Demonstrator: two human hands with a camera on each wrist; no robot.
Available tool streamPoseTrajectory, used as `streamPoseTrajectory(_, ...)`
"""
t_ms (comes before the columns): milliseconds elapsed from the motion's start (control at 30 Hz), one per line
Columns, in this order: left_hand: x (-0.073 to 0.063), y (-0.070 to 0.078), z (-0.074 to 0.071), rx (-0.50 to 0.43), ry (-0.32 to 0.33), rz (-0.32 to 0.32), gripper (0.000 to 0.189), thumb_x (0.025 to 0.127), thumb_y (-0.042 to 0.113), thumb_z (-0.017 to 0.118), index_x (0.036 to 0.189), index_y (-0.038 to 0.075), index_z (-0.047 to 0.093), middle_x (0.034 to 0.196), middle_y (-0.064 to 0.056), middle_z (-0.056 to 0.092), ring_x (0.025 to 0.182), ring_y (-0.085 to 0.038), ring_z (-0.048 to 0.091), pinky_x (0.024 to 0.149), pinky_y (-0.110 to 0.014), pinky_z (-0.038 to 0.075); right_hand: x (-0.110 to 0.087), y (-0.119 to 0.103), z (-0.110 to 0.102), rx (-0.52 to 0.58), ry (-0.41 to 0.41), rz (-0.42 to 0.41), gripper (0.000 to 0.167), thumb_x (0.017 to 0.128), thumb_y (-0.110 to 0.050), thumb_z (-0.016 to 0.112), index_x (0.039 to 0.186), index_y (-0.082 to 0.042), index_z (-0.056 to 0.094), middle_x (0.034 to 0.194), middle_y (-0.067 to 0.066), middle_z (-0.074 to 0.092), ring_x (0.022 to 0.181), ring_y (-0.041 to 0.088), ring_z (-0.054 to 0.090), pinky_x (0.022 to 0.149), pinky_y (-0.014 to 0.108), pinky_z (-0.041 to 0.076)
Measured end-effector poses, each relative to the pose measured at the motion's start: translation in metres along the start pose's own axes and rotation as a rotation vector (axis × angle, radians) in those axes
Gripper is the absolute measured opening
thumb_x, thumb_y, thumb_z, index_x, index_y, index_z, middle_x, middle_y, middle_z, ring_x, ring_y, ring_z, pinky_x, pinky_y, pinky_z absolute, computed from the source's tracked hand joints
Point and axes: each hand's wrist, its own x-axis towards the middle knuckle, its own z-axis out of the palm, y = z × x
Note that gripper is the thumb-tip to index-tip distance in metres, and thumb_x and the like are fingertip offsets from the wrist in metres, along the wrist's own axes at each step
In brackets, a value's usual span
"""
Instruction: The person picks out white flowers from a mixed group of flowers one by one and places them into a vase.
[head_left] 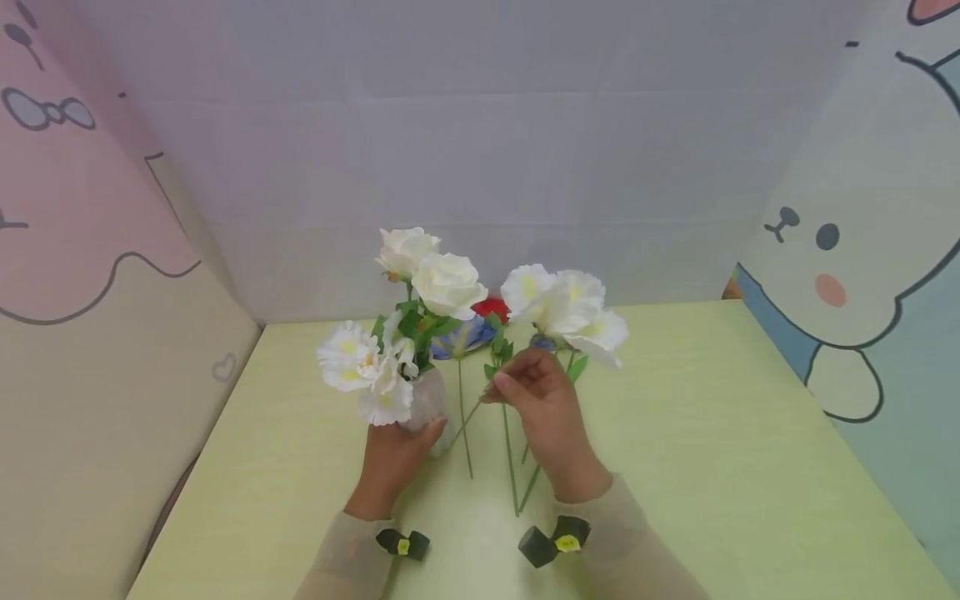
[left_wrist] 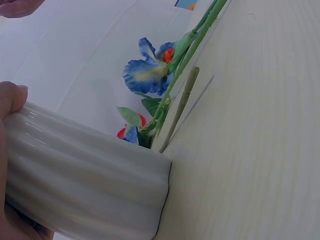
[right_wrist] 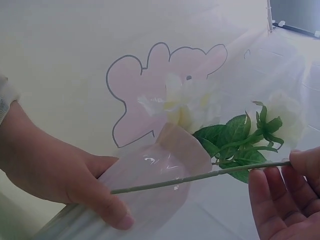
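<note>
A white ribbed vase [head_left: 429,402] stands on the table, and my left hand [head_left: 396,460] grips its side. It holds white roses [head_left: 448,285] with green leaves and a white flower with yellow markings [head_left: 348,358] that leans left. To the right of the vase, my right hand [head_left: 551,421] pinches a thin green stem [right_wrist: 200,177] between thumb and fingers. In the head view, white flowers with yellow centres [head_left: 562,308] appear above that hand. The stem's lower end points down-left and passes in front of the vase in the right wrist view.
Blue flowers [left_wrist: 147,72], a red flower [head_left: 491,309] and several green stems [head_left: 510,458] lie on the pale yellow table [head_left: 712,467] behind and right of the vase. A white sheet [head_left: 480,167] hangs behind the table; cartoon-printed sheets [head_left: 832,250] flank it.
</note>
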Motion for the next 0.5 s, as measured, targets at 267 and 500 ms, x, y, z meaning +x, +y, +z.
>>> streamPoseTrajectory(267, 0.0002, 0.0001, -0.0009, -0.001, -0.005, -0.019, 0.071, 0.08, 0.016, 0.088, 0.139, 0.005, 0.049, 0.128, -0.014, 0.057, 0.115, -0.032, 0.055, 0.099, -0.053, 0.043, 0.0036, -0.0035, 0.0039, 0.037, -0.018, -0.017, 0.019, 0.098, 0.007, 0.06, 0.109, 0.014, 0.046, 0.096, 0.006, 0.065, 0.087, 0.021, 0.069, 0.081, 0.04, 0.06)
streamPoseTrajectory(500, 0.0008, 0.0015, -0.0008, 0.014, -0.011, -0.019, 0.071, 0.08, 0.016, 0.089, 0.138, 0.004, 0.051, 0.128, -0.015, 0.057, 0.116, -0.033, 0.056, 0.099, -0.053, 0.043, 0.0087, -0.0064, 0.0062, 0.063, -0.03, -0.083, 0.014, 0.097, 0.009, 0.059, 0.105, 0.0, 0.053, 0.098, 0.006, 0.065, 0.087, 0.02, 0.069, 0.079, 0.039, 0.06)
